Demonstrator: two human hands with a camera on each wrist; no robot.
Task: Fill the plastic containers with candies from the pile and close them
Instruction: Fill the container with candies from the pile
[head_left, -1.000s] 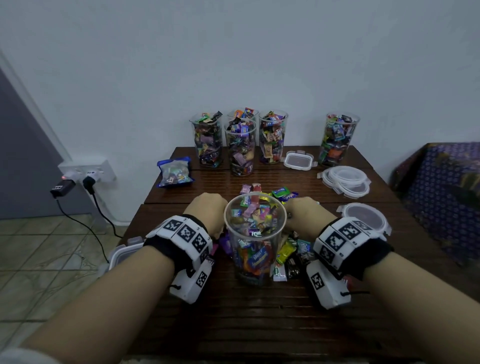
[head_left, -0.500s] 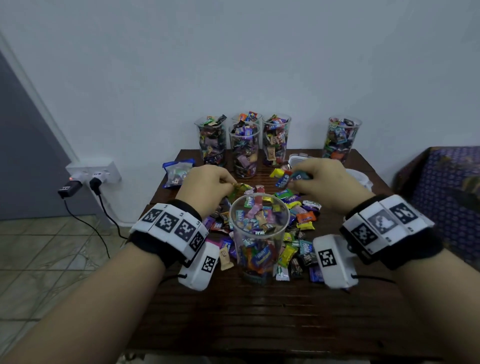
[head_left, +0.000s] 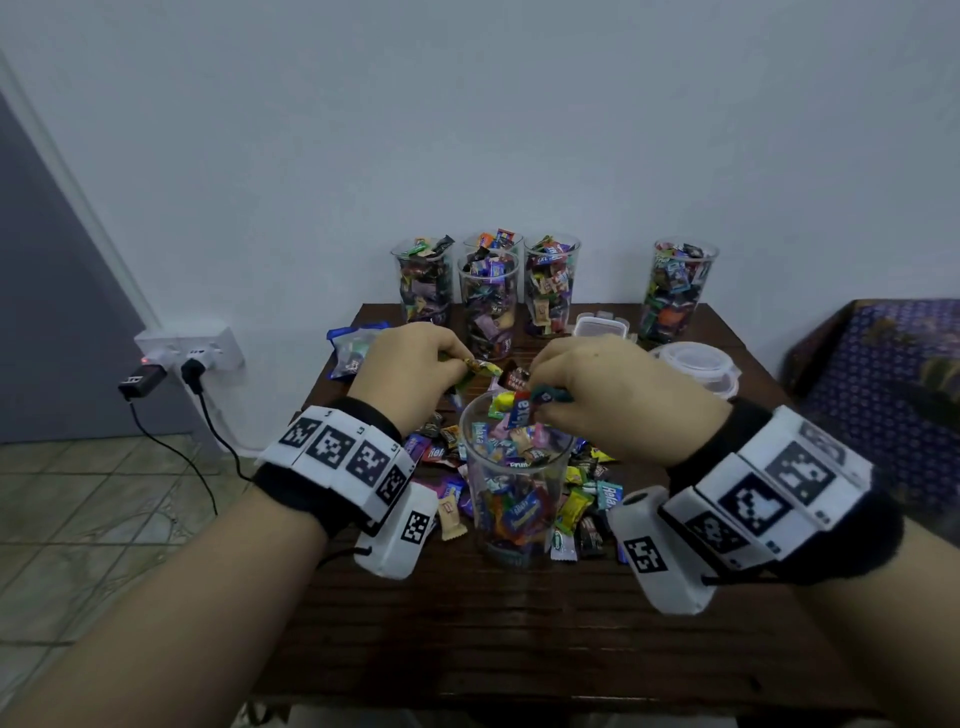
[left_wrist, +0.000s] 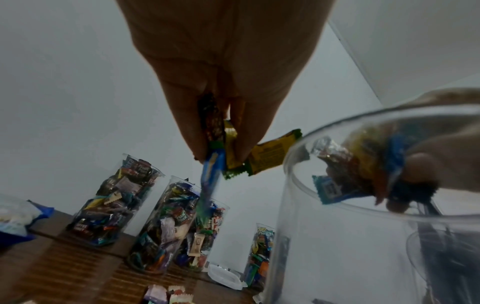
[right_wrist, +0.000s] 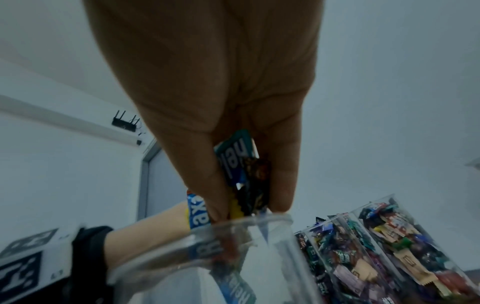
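A tall clear plastic container (head_left: 517, 488), more than half full of wrapped candies, stands in the middle of the dark wooden table (head_left: 493, 623). The candy pile (head_left: 587, 499) lies around its base. My left hand (head_left: 415, 364) hovers just left of the rim and pinches several candies (left_wrist: 221, 152), among them a yellow one and a blue one. My right hand (head_left: 597, 395) is over the container's mouth, gripping a bunch of candies (right_wrist: 239, 176) in blue, teal and dark wrappers right above the rim (right_wrist: 233, 228).
Several filled open containers (head_left: 488, 306) line the back edge, another (head_left: 675, 296) stands at the back right. Clear round lids (head_left: 696, 364) and a small rectangular box (head_left: 600, 327) lie to the right. A blue candy bag (head_left: 353, 353) is back left. A patterned cloth (head_left: 883, 395) is beyond the right edge.
Both hands rose from the pile beside the container, each with a handful of candies, and came in over the container's rim; the right one now sits above the mouth.
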